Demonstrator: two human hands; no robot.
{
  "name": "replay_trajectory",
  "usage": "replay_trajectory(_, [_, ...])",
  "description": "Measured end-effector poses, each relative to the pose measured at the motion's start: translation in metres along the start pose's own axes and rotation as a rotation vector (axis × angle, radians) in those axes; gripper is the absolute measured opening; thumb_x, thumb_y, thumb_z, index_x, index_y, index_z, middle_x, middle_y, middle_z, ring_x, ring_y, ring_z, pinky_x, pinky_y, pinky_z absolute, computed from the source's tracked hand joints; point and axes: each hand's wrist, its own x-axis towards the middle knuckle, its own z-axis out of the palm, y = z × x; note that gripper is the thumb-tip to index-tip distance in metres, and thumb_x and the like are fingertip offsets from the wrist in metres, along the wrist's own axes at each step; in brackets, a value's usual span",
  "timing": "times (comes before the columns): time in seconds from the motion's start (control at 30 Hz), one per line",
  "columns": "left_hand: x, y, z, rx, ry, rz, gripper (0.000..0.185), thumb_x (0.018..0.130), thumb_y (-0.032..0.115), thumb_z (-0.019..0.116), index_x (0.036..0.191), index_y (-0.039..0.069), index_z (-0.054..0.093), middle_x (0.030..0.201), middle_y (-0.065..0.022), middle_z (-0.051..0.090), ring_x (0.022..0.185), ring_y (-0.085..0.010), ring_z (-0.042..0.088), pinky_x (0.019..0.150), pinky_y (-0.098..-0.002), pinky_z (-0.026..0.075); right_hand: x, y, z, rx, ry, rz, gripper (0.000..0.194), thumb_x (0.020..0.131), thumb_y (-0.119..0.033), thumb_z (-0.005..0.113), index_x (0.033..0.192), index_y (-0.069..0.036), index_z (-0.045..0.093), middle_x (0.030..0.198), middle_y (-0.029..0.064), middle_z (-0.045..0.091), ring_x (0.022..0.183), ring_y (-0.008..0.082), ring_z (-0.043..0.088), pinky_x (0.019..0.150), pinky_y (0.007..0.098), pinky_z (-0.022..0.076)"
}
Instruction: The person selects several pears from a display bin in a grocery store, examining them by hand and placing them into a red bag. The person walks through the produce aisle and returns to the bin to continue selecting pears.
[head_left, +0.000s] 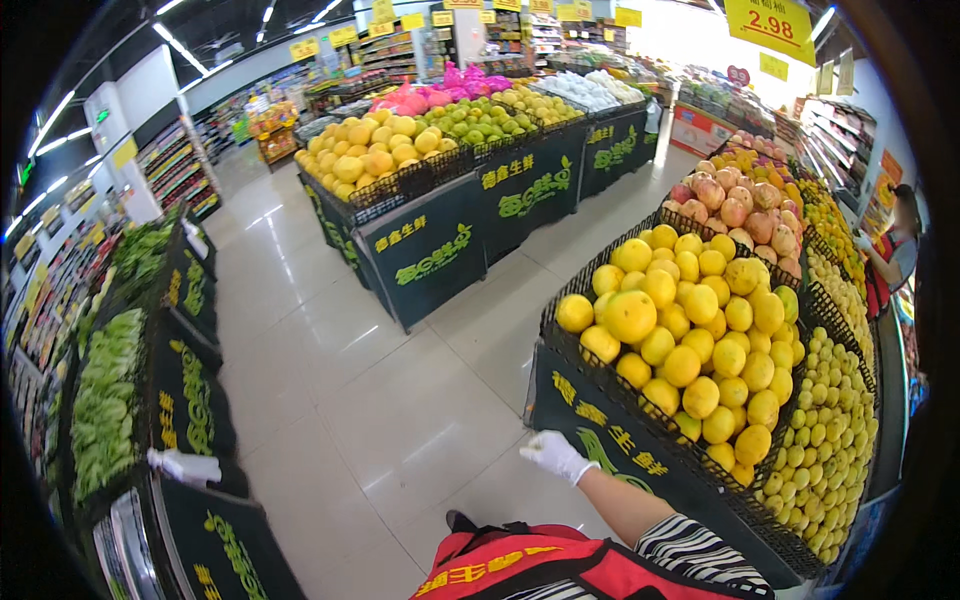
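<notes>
My right hand (559, 456), in a white glove, hangs over the floor beside the dark front panel (600, 427) of a fruit stand. Its fingers are loosely curled, and nothing shows in them. Just beyond it, large yellow citrus fruits (682, 322) are heaped behind a black mesh rim (660, 420). Smaller yellow-green fruits (817, 442) fill the bin to their right, and pomegranates (739, 202) lie behind the citrus. My left hand is out of view. Below me show my red vest (510, 562) and one dark shoe (459, 520).
A tiled aisle (360, 390) runs between stands. An island stand (435, 247) ahead holds yellow fruits (375, 150) and green fruits (476, 120). At left, leafy greens (109, 397) and a white plastic bag (187, 466) line another stand. Another person (892, 255) stands at far right.
</notes>
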Motion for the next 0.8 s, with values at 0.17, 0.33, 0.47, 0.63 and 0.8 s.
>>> replay_trajectory(0.17, [0.098,0.130,-0.203,0.807,-0.026,0.547,0.065,0.092,0.039,0.066,0.145,0.005,0.050,0.114,-0.0190,0.071,0.108,-0.0309,0.068,0.097,-0.0417,0.051,0.030,0.013,0.013,0.045,-0.197,0.466,0.063,0.093,-0.062,0.056,0.099,-0.001,0.074,0.103,0.0241,0.072,0.097,0.0398,0.067,0.089,0.0468,0.0495])
replay_trajectory(0.33, [0.198,0.346,-0.345,0.135,0.082,0.536,0.033,0.087,0.037,0.072,0.089,0.005,0.077,0.093,-0.0122,0.076,0.092,-0.0184,0.069,0.081,-0.0350,0.053,0.081,0.049,0.032,0.410,-0.054,0.700,0.067,0.095,-0.061,0.055,0.110,0.002,0.071,0.107,0.0174,0.073,0.098,0.0302,0.068,0.089,0.0414,0.0498])
replay_trajectory(0.47, [0.261,0.430,-0.390,0.117,0.050,0.617,0.038,0.087,0.043,0.069,0.088,0.006,0.079,0.077,-0.0086,0.073,0.076,-0.0178,0.066,0.076,-0.0335,0.052,0.191,0.062,0.016,0.541,-0.008,0.597,0.062,0.097,-0.056,0.055,0.114,0.001,0.070,0.109,0.0168,0.073,0.099,0.0298,0.067,0.090,0.0401,0.0497])
replay_trajectory(0.63, [0.314,0.449,-0.449,0.403,-0.063,0.351,0.039,0.089,0.047,0.066,0.102,0.013,0.080,0.091,-0.0177,0.074,0.088,-0.0281,0.070,0.082,-0.0374,0.054,0.373,0.011,-0.065,0.244,-0.014,0.363,0.053,0.097,-0.049,0.055,0.113,0.000,0.070,0.111,0.0248,0.070,0.109,0.0410,0.064,0.095,0.0444,0.0485])
replay_trajectory(0.8, [0.381,0.479,-0.510,0.367,-0.071,0.149,0.043,0.089,0.047,0.064,0.108,0.011,0.077,0.102,-0.0172,0.073,0.098,-0.0301,0.069,0.090,-0.0394,0.053,0.506,-0.027,-0.142,0.248,0.078,0.227,0.052,0.098,-0.048,0.054,0.113,0.000,0.070,0.111,0.0248,0.070,0.110,0.0418,0.064,0.096,0.0451,0.0487])
